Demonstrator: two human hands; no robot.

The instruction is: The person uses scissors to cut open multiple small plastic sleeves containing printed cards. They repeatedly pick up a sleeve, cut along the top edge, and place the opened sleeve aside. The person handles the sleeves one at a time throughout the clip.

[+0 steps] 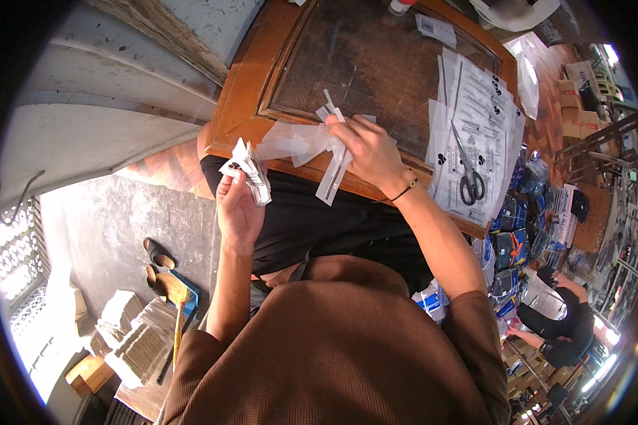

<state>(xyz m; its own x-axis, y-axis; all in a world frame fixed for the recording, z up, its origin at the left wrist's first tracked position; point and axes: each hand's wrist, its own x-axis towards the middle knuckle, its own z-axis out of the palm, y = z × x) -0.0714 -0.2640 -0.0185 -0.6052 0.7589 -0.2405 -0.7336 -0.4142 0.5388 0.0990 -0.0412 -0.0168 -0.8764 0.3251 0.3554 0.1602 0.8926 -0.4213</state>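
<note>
My left hand is closed around a small stack of folded white paper pieces, some with black print, held just off the table's near left corner. At the table's near edge, my right hand has its fingers bent down onto translucent plastic strips. They stick out beneath and in front of the fingers. More translucent pieces spread leftward between the two hands. Black-handled scissors lie to the right on printed white sheets, apart from both hands.
The wooden table has a dark inset top. A small label sheet lies at its far side. Plastic-wrapped packs are piled on the right, where another person sits. Slippers, a broom and paper stacks are at left.
</note>
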